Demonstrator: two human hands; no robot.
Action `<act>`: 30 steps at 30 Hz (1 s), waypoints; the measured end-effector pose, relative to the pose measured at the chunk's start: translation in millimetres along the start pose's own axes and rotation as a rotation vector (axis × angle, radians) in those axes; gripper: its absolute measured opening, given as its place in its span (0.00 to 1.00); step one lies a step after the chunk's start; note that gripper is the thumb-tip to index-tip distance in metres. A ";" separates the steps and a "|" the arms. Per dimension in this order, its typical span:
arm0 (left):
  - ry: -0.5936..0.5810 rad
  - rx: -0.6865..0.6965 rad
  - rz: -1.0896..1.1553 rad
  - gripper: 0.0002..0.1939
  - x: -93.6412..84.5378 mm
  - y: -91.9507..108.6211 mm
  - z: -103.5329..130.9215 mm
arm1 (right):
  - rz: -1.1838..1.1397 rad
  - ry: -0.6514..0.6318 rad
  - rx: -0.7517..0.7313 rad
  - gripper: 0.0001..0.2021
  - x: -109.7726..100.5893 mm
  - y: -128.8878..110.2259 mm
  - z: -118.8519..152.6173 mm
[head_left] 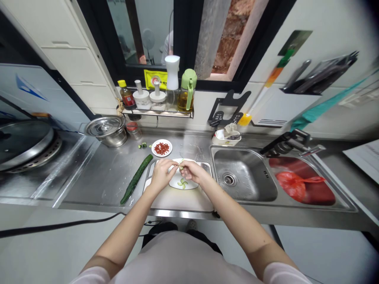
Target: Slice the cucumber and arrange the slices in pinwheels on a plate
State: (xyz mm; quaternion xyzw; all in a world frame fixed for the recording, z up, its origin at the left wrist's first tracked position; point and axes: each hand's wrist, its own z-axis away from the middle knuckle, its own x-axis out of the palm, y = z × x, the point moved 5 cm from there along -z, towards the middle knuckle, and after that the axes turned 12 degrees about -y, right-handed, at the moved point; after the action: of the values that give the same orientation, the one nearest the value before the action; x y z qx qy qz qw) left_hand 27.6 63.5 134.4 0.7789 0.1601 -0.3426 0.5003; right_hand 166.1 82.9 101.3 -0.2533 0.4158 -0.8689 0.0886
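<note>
Over a white oval plate [192,186], both hands meet with fingertips pinched close together. My right hand [191,172] is closed on pale green cucumber slices [181,167]. From the other side, my left hand [162,172] pinches at the same bit of cucumber; its fingers partly hide the grip. Below the hands, several thin cucumber slices [182,183] lie on the plate in a pinwheel. Beneath the plate is a light cutting board [180,201]. A long whole cucumber [136,179] rests on the steel counter, left of the board.
A small white plate of chopped red pieces [162,148] stands behind the board, beside cucumber scraps [143,145]. At back left are a lidded pot [108,130] and a jar [134,130]. The sink [245,173] lies right, with a red bag [293,186] in its second basin.
</note>
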 end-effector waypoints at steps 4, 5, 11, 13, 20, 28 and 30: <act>0.010 -0.379 0.512 0.16 15.6 -24.1 8.6 | 0.160 0.108 -0.193 0.05 -5.8 -7.0 2.0; -0.036 -0.464 0.669 0.17 22.8 -27.5 11.1 | 0.207 0.115 -0.231 0.05 -6.1 -8.6 2.8; -0.146 -0.689 1.165 0.25 36.0 -27.1 12.9 | 0.459 0.040 -0.442 0.05 -2.4 -12.9 3.3; -0.111 -0.698 1.146 0.25 32.1 -28.3 9.9 | 0.500 0.016 -0.477 0.06 -2.7 -10.7 0.7; -0.112 -0.756 0.979 0.25 33.0 -42.2 5.4 | 0.614 0.003 -0.482 0.07 -12.5 2.8 -14.1; -0.099 -0.725 0.929 0.25 47.3 -66.2 1.7 | 0.647 0.041 -0.395 0.06 -29.5 22.8 -37.4; -0.079 -0.666 0.922 0.24 51.6 -72.4 0.1 | 0.643 0.053 -0.359 0.06 -34.0 29.3 -44.5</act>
State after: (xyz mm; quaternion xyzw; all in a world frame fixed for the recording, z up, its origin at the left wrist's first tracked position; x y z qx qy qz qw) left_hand 21.6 91.1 50.0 0.5552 -0.1158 -0.0489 0.8222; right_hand 170.7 106.8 42.9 -0.0986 0.6223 -0.7160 0.3006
